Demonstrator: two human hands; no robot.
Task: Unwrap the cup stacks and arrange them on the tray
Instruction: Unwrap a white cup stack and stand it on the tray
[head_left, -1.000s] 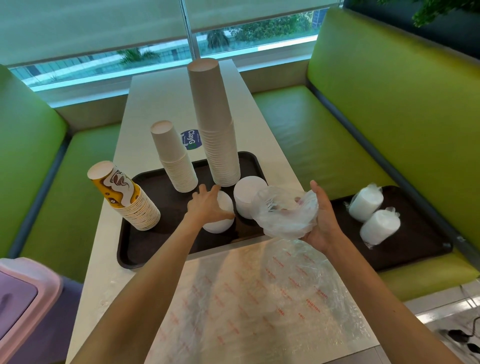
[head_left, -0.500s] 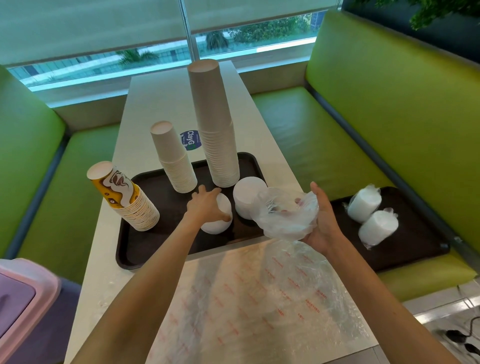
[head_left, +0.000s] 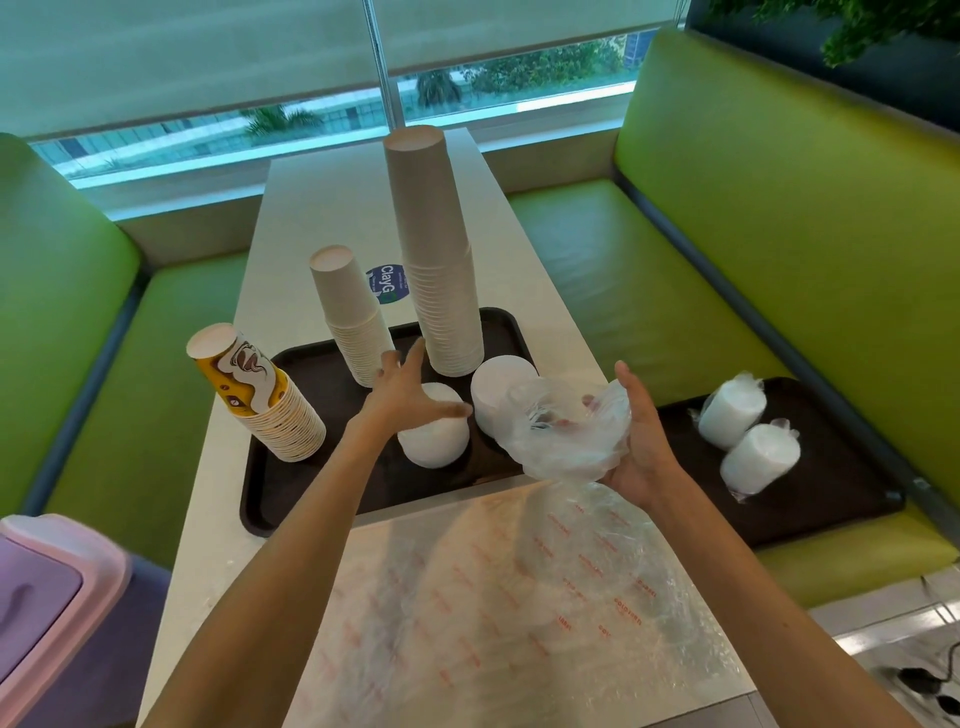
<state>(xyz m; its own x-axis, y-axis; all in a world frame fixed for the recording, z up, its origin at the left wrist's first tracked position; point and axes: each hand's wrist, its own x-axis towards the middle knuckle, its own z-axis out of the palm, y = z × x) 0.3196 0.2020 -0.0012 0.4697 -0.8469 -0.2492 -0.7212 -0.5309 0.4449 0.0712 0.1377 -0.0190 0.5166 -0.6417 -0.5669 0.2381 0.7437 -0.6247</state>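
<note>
On the desk tray (head_left: 322, 483), the left hand (head_left: 410, 395) spreads loose over a short white cup stack (head_left: 434, 431), gripping nothing. The right hand (head_left: 641, 441) clutches the empty plastic wrapper (head_left: 566, 431). Placing looks done; next, ditch the wrapper and fetch another. Five stacks stand here, and at three o'clock the bench tray (head_left: 831, 493) carries two wrapped stacks (head_left: 732, 410).

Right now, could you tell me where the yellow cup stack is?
Head view, left: yellow stack on the tray's left end, beside the short white stack.

Left hand (head_left: 410, 395) splayed; right hand (head_left: 638, 448) perhaps loosely cupped.
</note>
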